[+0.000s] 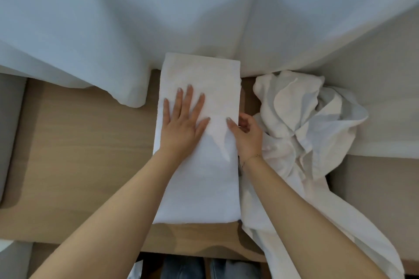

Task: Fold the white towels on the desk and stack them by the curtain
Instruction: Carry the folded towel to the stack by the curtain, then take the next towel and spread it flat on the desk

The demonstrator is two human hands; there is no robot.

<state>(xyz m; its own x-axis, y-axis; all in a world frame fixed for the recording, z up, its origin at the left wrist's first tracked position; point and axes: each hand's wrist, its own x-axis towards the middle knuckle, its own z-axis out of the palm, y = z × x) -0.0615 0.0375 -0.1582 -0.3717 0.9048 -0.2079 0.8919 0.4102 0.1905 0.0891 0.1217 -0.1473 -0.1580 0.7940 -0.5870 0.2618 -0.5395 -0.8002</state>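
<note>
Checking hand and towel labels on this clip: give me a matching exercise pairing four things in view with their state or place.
Things:
1. left hand
2. right hand
3. folded towel
4. crumpled towels

States:
A. heaped right of the folded one
B. flat, fingers spread, pressing down
C. long neat rectangle on the desk
D. pinches the folded towel's right edge

Pairs: 1-B, 2-D, 3-C, 4-A

white towels [199, 142] on a light wood-grain desk [86, 142], pale blue-white curtain [90, 18].
</note>
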